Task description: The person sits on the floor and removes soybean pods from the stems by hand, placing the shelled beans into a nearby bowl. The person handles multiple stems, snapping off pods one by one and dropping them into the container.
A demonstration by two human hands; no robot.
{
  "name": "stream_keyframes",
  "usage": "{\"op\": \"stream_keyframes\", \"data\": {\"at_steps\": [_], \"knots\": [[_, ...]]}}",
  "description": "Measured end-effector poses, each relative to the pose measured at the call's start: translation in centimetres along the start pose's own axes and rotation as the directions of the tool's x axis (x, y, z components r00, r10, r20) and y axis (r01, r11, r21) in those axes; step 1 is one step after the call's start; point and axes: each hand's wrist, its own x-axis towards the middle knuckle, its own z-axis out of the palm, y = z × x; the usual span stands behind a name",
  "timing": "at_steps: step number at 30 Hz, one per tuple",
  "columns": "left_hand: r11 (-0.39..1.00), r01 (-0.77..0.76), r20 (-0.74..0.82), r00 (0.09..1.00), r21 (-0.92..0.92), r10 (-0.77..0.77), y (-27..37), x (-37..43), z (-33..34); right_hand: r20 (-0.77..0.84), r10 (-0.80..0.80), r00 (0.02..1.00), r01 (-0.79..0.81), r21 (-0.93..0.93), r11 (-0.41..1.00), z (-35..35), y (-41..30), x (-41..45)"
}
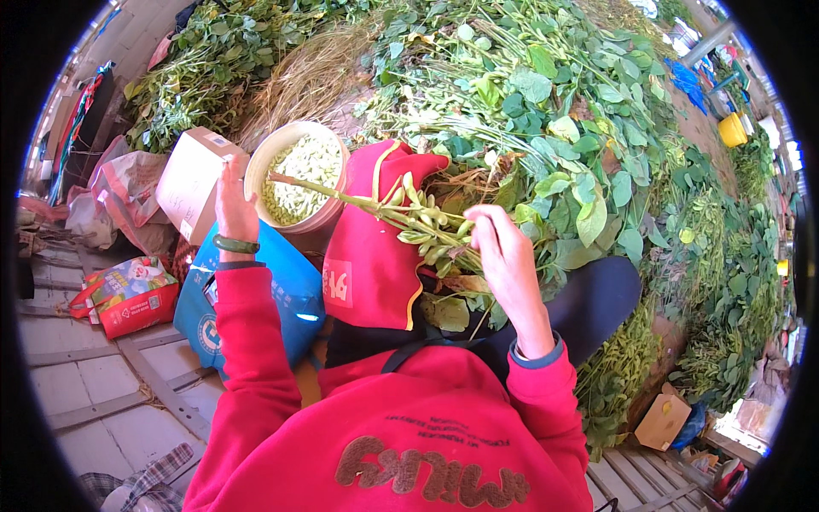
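Note:
My right hand (502,256) grips the leafy end of a soybean stalk with green pods (419,221). The bare, cut end of the stalk points left, over the rim of a pale plastic bucket (253,163) holding picked pods and beans. My left hand (235,205) is raised just left of the bucket, fingers extended and nothing in it; a dark green bangle circles the wrist. Below the stalk, a red apron with yellow trim (368,269) covers my lap.
Uprooted soybean plants (544,115) are heaped in front and to the right. A cardboard box (195,179) stands left of the bucket, with a blue bag (294,288) below it and a red printed bag (137,301) farther left. Dry straw (313,70) lies beyond the bucket.

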Motion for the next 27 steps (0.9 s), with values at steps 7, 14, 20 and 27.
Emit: {"op": "stream_keyframes", "data": {"at_steps": [7,14,20,27], "knots": [[0.943,0.023,0.175,0.984,-0.333,0.038,3.3,-7.1,3.1,0.044,-0.155,0.987,0.158,-0.441,0.884,4.5,-0.2,6.4],[0.851,0.522,0.692,0.593,0.058,-0.411,1.6,-15.5,9.5,0.042,-0.193,0.98,0.198,-0.248,0.948,6.6,2.3,8.6],[0.678,0.734,0.654,0.527,-0.028,-0.543,-2.8,-16.1,12.2,-0.043,-0.168,0.985,0.169,0.024,0.985,4.3,0.6,2.4],[0.705,0.707,0.576,0.555,0.054,-0.6,-4.2,-17.2,11.0,0.05,-0.205,0.978,0.208,-0.079,0.975,4.1,2.3,-3.8]]}}
